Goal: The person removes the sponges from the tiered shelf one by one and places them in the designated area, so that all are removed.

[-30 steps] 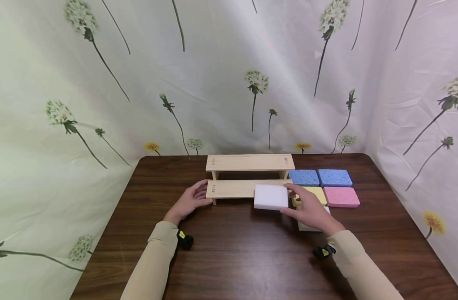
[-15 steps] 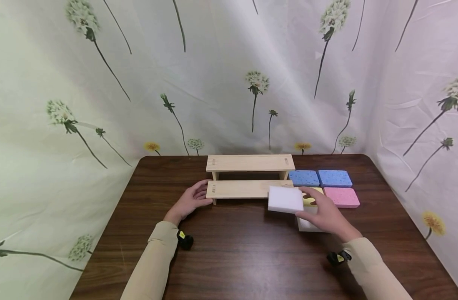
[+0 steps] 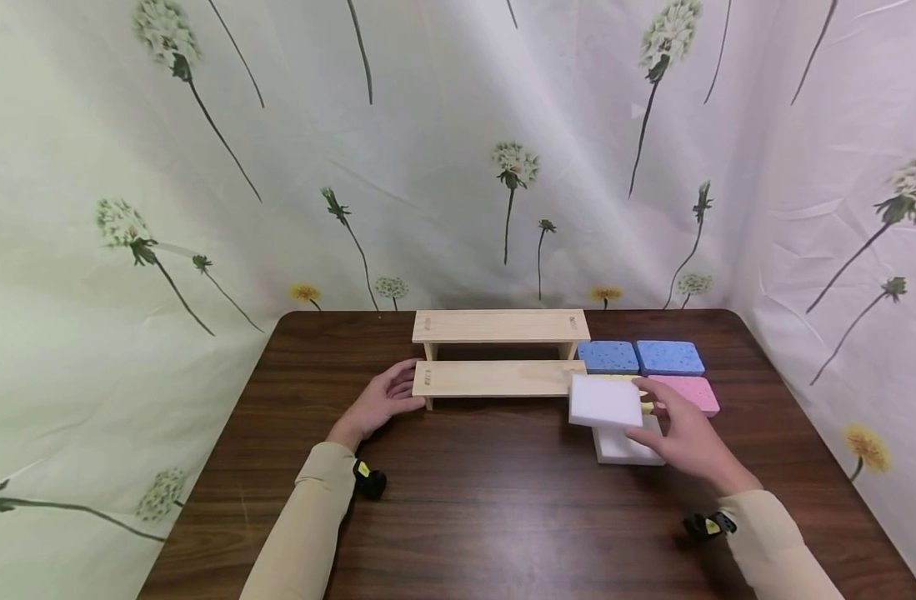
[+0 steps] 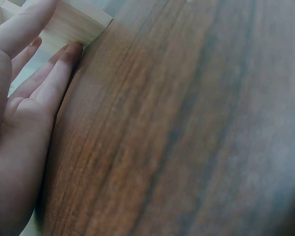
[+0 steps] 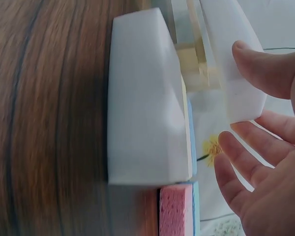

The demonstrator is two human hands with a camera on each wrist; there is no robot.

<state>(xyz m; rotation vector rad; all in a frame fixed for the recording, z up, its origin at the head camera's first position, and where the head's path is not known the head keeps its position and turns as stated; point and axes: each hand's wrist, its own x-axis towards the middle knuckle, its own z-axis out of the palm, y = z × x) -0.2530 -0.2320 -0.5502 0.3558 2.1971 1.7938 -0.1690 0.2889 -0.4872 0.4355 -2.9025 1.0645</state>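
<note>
My right hand (image 3: pixel 686 433) pinches a white sponge (image 3: pixel 605 402) by its right side, thumb at the near corner and fingers behind. In the right wrist view this sponge is raised off the table, above a second white sponge (image 5: pixel 142 103) lying flat. A two-tier wooden shelf (image 3: pixel 495 380) stands just left of the held sponge. At the shelf's left end rests my left hand (image 3: pixel 381 406); its extended fingers (image 4: pixel 61 71) touch the side panel, and the thumb reaches toward the front corner.
Right of the shelf, two blue sponges (image 3: pixel 669 357) lie in the back row. A pink sponge (image 3: pixel 686 393) sits in front of them, beside a yellow sponge (image 3: pixel 615 377) mostly covered by the held one. A flower-printed curtain (image 3: pixel 442 167) hangs behind the brown table (image 3: pixel 473 508).
My right hand has carried the white sponge rightward, from the front of the lower shelf to over the yellow and second white sponges. The left hand and shelf have stayed put.
</note>
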